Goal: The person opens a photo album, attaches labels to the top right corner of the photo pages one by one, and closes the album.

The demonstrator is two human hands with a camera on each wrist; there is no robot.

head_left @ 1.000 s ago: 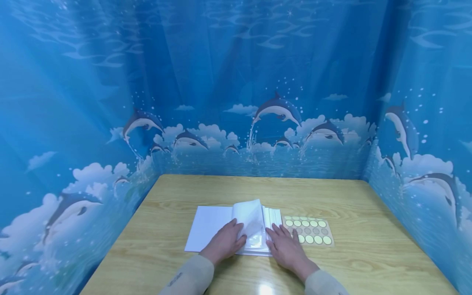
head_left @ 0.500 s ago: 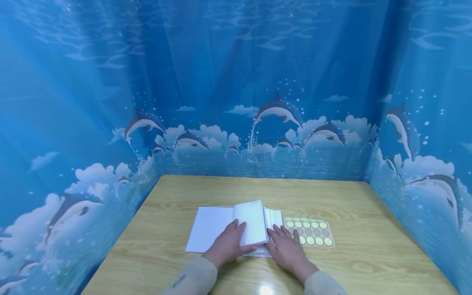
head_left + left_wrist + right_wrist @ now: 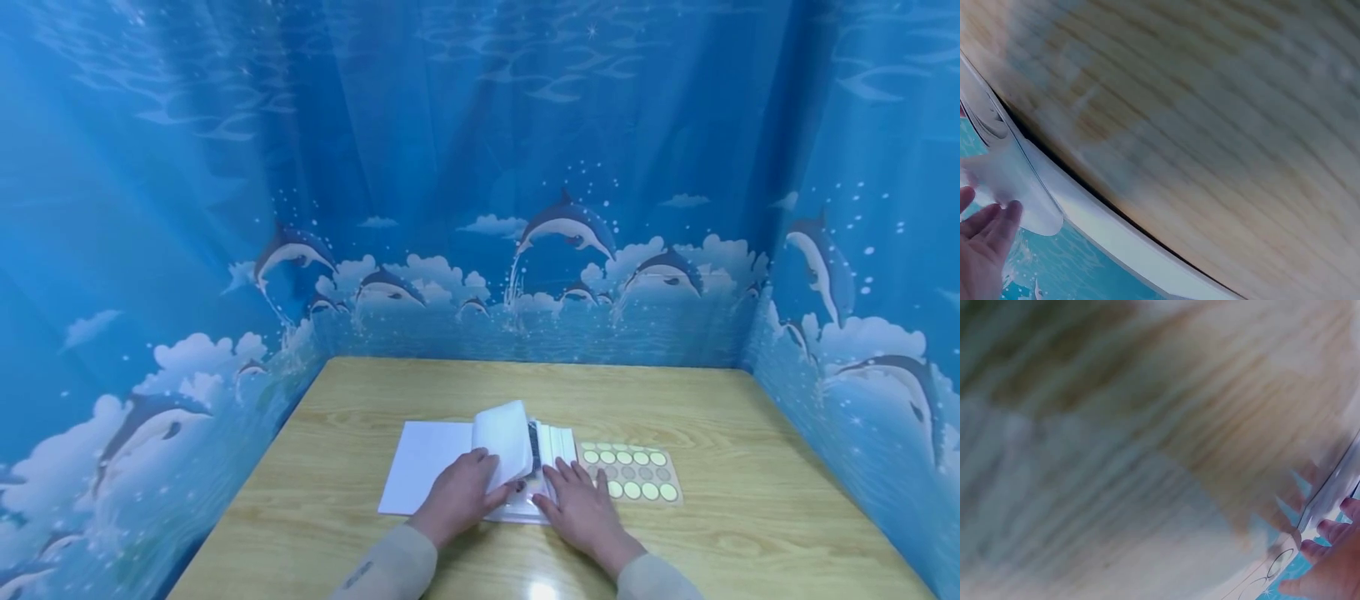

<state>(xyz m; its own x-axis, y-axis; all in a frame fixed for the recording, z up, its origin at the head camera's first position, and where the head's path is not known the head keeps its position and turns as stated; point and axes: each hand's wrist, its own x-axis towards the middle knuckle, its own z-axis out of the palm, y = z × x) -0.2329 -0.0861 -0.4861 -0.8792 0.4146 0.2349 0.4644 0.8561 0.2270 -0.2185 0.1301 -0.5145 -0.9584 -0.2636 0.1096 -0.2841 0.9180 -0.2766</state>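
A white album (image 3: 423,462) with glossy, clear-sleeved pages lies spread on the table. Its pages (image 3: 501,437) are partly raised, and my left hand (image 3: 457,492) holds them between thumb and fingers at their lower part. Beneath them a narrow dark strip (image 3: 535,446) shows. In the left wrist view, fingertips of the left hand (image 3: 988,240) touch a curved white page (image 3: 1032,187). My right hand (image 3: 587,510) rests with outstretched fingers on the stepped page edges at the album's right. The right wrist view catches those fingers (image 3: 1319,550) beside the album's edge.
Touching the album's right side lies a tan sheet of round pale-yellow stickers (image 3: 641,473), partly under the right hand's fingers. Wood-grain tabletop (image 3: 360,392) surrounds both. A blue dolphin-print curtain (image 3: 450,167) encloses the table at the back and sides.
The left hand has gathered a thicker bundle of pages and tilted it up toward the left, exposing the dark strip beneath. The right hand stays nearly in place, its thumb shifted slightly left.
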